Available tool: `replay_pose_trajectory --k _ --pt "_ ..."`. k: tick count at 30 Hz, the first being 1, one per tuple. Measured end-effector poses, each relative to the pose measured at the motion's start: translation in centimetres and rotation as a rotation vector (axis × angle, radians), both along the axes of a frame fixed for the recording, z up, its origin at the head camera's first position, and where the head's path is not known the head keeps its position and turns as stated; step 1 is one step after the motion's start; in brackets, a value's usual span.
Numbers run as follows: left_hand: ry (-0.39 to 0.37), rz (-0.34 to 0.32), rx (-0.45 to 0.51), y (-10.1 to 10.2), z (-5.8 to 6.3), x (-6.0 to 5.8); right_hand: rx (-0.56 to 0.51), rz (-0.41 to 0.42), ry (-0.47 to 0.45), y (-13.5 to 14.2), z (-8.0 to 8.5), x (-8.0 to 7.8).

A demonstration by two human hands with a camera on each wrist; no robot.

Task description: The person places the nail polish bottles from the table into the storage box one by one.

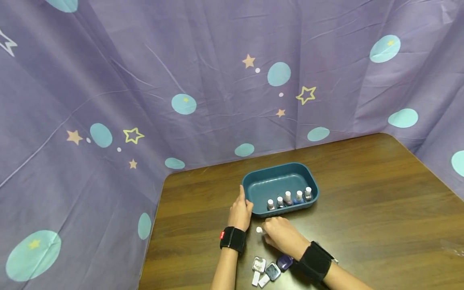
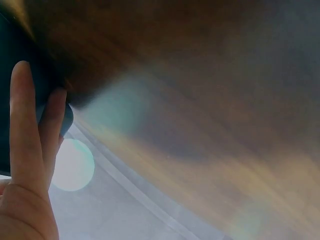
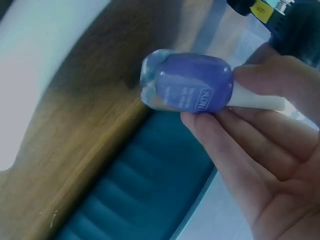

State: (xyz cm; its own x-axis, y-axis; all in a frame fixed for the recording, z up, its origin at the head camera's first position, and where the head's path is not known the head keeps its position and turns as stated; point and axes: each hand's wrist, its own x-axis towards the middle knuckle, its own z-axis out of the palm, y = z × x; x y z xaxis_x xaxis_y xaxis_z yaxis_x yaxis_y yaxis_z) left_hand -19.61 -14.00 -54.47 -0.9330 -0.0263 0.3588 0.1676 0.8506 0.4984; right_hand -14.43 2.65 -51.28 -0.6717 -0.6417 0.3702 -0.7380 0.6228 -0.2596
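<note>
My right hand (image 1: 284,235) pinches a nail polish bottle (image 3: 195,82) between thumb and fingers, just in front of a teal bin (image 1: 266,188). The bottle has purple-blue polish and a long white cap; only the cap shows in the head view. At the bin's left end, my left hand (image 1: 239,213) rests with straight fingers against the wall. Several white-capped nail polish bottles (image 1: 288,199) stand in a row along the bin's near side. Nearer me on the table lie three more: one whitish (image 1: 259,264), one dark grey (image 1: 273,271) and one purple (image 1: 284,262), partly hidden by my right wrist.
The bin stands on a brown wooden table (image 1: 362,201), toward its far edge. Behind and to the left hangs a purple curtain (image 1: 217,72) with stars and teal spots. Both wrists wear black straps (image 1: 233,239).
</note>
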Motion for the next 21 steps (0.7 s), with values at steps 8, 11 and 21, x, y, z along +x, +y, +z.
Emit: replay_pose_trajectory --k 8,11,21 --pt "-0.043 0.002 0.001 -0.1 0.0 0.0 -0.179 -0.024 -0.045 1.0 1.2 -0.2" --pt "-0.067 0.001 0.011 -0.3 0.0 -0.1 -0.241 -0.029 0.006 1.1 2.1 -0.3" --pt "-0.094 0.0 0.03 0.0 0.3 0.0 -0.256 -0.033 0.011 1.2 4.3 -1.2"
